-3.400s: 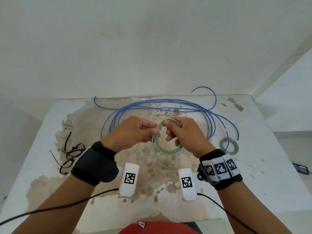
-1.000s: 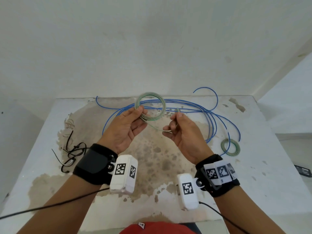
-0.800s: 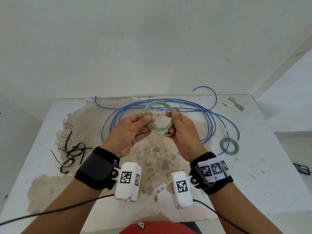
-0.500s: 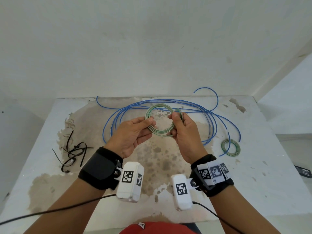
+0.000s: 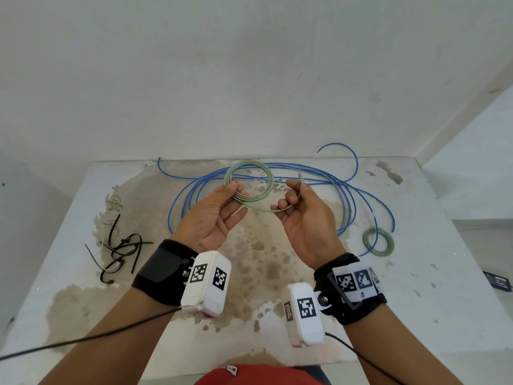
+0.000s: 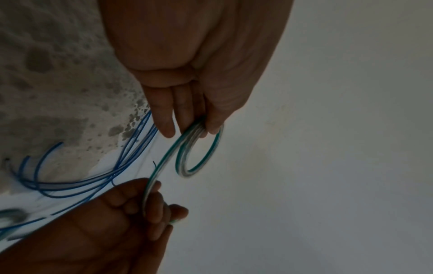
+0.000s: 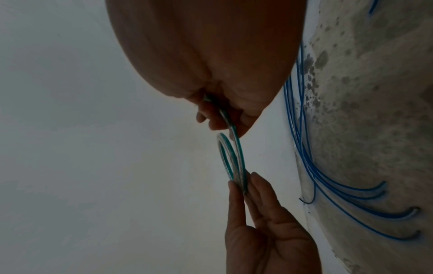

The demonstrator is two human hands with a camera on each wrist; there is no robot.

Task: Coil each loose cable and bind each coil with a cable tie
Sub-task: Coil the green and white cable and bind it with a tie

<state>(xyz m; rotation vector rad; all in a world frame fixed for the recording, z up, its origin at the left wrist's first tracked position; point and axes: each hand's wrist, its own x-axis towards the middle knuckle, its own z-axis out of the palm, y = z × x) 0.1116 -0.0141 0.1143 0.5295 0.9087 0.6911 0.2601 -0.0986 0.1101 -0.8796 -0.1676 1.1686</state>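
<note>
Green cable (image 5: 248, 181): coil pinched by L hand (image 5: 212, 215), tail by R hand (image 5: 302, 215); stained white table (image 5: 433, 245), white walls.

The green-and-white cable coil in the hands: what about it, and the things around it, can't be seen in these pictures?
- Green-and-white cable coil: the loop count, smeared by blur in the left wrist view.
- Its free end: buried in the right hand in the right wrist view.
- Small green coil on the table: any tie on it, too small in the head view.
- Black cable ties: their number, tangled.
</note>
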